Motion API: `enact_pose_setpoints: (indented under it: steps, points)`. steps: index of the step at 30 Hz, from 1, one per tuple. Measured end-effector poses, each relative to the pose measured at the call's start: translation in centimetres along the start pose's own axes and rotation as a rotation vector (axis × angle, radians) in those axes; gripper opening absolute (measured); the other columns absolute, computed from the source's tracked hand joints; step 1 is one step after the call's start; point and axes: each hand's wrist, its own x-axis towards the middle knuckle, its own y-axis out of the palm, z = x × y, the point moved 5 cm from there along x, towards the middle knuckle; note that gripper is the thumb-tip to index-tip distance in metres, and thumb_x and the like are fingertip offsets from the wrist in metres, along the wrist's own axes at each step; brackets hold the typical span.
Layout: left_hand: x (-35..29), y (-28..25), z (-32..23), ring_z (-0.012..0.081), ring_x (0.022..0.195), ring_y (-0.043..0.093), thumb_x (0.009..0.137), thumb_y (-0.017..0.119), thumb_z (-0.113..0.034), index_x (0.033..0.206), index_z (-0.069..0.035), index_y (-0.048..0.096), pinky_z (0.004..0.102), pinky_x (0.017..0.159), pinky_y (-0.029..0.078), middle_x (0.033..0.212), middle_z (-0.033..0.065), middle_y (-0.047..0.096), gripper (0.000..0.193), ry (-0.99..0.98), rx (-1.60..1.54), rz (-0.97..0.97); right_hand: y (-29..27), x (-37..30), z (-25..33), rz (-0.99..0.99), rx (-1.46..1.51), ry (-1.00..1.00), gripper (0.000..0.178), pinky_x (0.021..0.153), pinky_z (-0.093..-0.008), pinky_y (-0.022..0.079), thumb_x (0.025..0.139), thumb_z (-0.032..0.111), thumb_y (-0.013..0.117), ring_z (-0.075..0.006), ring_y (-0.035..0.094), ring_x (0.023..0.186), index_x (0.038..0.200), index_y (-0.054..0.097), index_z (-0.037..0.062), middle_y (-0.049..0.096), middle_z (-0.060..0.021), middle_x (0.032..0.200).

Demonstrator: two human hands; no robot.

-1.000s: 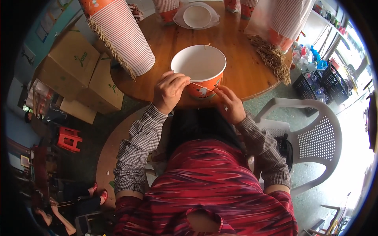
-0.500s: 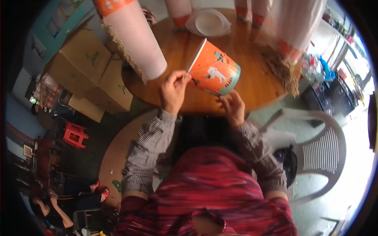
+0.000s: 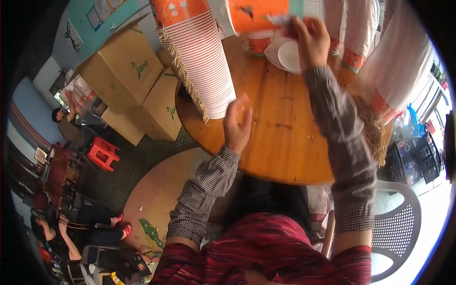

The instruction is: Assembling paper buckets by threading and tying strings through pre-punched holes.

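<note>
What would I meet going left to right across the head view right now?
Red stool → tall stack of paper tubs → left hand → right hand → bundle of straw-coloured strings → black crates.

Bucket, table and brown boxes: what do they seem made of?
Bucket: probably coated paper; smooth, printed orange, with a white rim.
Table: wood or veneer, seemingly varnished; grain, dark marks and a soft sheen show.
Boxes: likely cardboard; matte brown, creased edges.

Right hand (image 3: 314,45) — holds tipped orange bucket (image 3: 259,16) | left hand (image 3: 238,124) — near bucket stack (image 3: 204,66)
</note>
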Motion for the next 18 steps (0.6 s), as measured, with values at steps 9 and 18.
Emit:
enact_pose_setpoints:
  steps: [9,18]
  points:
    - [-6.4,2.8,11.3,0.0322,0.105,0.055,0.079,0.067,-0.013,0.102,-0.003,0.059,0.0408,0.091,0.045,0.110,0.0139,0.058,0.027,0.010,0.298,0.397,17.3,15.0,9.9,0.385,0.029,-0.392,0.018,0.050,-0.0302,0.051,0.087,0.016,0.062,-0.0164,0.062,0.057,0.087,0.055,0.0001,0.063,-0.0094,0.067]
    - [-5.7,3.6,7.6,0.0336,0.112,0.050,0.084,0.060,-0.015,0.112,-0.001,0.054,0.0423,0.096,0.042,0.119,0.0160,0.049,0.031,0.047,0.571,0.582,28.7,15.5,11.5,0.877,-0.618,-0.501,0.019,0.056,-0.0325,0.055,0.086,0.017,0.059,-0.0215,0.068,0.063,0.093,0.064,-0.0002,0.069,-0.0125,0.077]
